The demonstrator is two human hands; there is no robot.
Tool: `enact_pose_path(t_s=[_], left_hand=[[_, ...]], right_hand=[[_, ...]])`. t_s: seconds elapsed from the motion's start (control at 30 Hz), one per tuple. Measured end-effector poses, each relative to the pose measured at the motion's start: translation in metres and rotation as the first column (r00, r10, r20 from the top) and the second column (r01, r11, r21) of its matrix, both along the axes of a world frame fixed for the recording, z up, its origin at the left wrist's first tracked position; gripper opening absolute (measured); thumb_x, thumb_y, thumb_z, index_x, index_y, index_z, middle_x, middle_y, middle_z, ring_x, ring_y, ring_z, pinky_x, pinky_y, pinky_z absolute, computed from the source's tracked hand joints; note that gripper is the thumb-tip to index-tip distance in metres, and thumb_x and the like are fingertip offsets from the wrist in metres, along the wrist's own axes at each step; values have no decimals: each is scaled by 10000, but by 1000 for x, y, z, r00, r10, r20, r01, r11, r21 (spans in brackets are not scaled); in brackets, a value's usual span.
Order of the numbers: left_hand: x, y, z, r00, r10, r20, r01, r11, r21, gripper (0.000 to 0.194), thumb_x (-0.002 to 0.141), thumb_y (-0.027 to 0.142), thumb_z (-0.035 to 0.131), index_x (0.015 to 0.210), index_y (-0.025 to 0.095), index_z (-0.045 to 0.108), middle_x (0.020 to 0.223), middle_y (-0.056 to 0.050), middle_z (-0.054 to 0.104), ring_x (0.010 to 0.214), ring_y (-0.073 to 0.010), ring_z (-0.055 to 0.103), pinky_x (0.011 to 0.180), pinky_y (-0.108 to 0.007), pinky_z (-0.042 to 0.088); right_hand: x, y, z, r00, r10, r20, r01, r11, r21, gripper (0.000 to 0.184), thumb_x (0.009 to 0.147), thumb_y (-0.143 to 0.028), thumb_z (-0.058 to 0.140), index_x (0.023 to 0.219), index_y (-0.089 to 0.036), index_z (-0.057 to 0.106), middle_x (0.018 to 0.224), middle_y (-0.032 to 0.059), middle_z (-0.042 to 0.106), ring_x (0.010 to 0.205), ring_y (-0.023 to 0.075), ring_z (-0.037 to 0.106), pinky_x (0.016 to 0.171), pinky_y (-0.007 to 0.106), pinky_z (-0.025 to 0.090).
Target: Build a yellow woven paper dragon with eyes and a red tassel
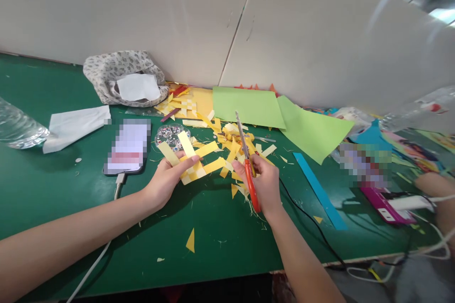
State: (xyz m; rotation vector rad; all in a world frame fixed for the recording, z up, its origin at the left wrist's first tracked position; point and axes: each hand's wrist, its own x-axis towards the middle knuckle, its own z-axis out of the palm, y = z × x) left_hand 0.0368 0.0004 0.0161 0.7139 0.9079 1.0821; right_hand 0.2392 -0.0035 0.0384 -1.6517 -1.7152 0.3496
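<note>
The woven yellow paper strips (195, 160) lie at the centre of the view, pinched between the left hand's (175, 170) thumb and fingers, while the right hand's (262, 180) fingers grip red-handled scissors (249, 170) pointing to twelve o'clock. Just beyond the strips, toward eleven o'clock, a clear round compartmented container (171, 135) holds many small multicoloured pieces. Farther out at eleven o'clock, a patterned fabric pouch (103, 73) sits open on the green surface (142, 251), white tissue (138, 87) in its mouth.
</note>
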Motion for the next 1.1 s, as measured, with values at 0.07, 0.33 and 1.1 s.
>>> enact_pose_path(t_s=[0.07,0.33,1.1], left_hand=[[0,0,1,1000,22,-4,-22,1000,-10,266,700,319,739,884,190,596,771,8,665,697,-137,636,645,-239,497],[2,-5,3,994,-35,-102,37,999,15,322,703,334,725,945,233,538,772,23,663,715,-171,651,619,-257,502],[2,-9,0,908,-191,-373,293,926,237,214,784,412,614,775,207,675,841,-33,650,808,-191,595,716,-270,448]], right_hand=[[-2,-2,2,999,-39,33,38,999,22,451,702,-541,606,549,-221,327,503,-51,357,491,107,354,471,247,298],[-1,4,1,963,-41,265,-6,985,174,433,729,-590,529,905,-197,486,788,51,540,718,213,514,659,361,407],[1,1,-1,998,56,2,-55,985,166,328,726,-505,597,871,-218,535,790,29,547,746,205,538,740,399,449]])
